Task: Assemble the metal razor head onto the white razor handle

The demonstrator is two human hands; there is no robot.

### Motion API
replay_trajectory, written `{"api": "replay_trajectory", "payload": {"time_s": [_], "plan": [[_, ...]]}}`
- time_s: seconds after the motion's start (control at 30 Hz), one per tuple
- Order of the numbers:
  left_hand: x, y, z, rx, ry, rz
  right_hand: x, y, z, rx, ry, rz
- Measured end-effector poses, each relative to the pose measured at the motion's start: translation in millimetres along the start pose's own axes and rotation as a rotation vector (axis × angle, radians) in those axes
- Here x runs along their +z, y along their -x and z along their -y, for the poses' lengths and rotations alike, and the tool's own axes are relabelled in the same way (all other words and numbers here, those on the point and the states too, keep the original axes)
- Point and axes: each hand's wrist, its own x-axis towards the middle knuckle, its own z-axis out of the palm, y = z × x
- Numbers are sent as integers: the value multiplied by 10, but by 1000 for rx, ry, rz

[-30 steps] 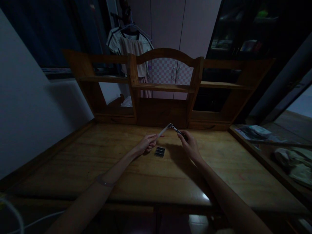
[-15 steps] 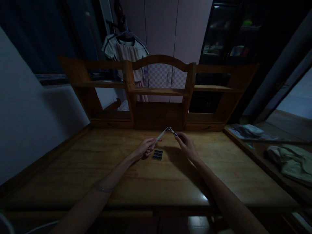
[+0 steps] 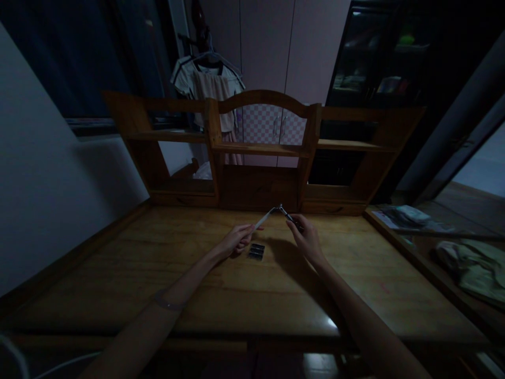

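My left hand (image 3: 236, 239) is closed on a slim white strip-like object (image 3: 263, 219), which slants up and to the right and has a darker tip. My right hand (image 3: 306, 236) pinches a small dark tool with a shiny metal end (image 3: 285, 212), angled up and to the left. The tool's metal end is very close to the strip's tip; whether they touch is hard to make out in the dim light. Below and between the hands, several small black pieces (image 3: 256, 251) lie in a stack of short rows on the wooden table (image 3: 244, 300).
A wooden shelf unit (image 3: 260, 149) stands along the table's back edge. At the right, a lower surface holds plastic-wrapped items (image 3: 410, 213) and a pale folded cloth (image 3: 479, 268). Clothes (image 3: 211, 84) hang behind the shelf, and a white wall (image 3: 51, 173) borders the left.
The metal end of the tool in my right hand has shifted slightly up and away from the white strip's tip. My left hand keeps its hold. The whole view has shifted a little.
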Motion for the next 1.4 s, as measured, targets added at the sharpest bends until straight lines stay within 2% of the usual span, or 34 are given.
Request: {"api": "replay_trajectory", "payload": {"time_s": [0.13, 0.27, 0.43, 0.67, 0.83, 1.0, 1.1, 1.2, 1.33, 1.4], "plan": [[-15, -10, 14, 10, -5, 0, -15, -7, 3, -3, 2, 53], [-22, -19, 20, 21, -15, 1, -22, -9, -20, 15, 13, -14], [-1, -5, -7, 8, -12, 8, 22, 7, -46, -1, -7, 50], [-55, -46, 27, 35, -7, -38, 12, 0, -19, 25, -12, -6], [-54, -45, 12, 88, -2, -116, -21, -1, 20, 67, -128, 59], [-23, -23, -24, 99, -54, -238, -16, 1, 36, 166, -397, 151], [-35, -43, -29, 178, -32, -305, -15, -5, 23, 218, -514, 164], [-31, -55, -22, 253, -3, -287, -23, -8, 19, 231, -553, 161], [2, -38, -13, 153, -86, -254, -38, -10, 38, 235, -579, 181], [13, -29, -22, 165, -84, -280, -40, -14, 45, 239, -586, 179]]}}
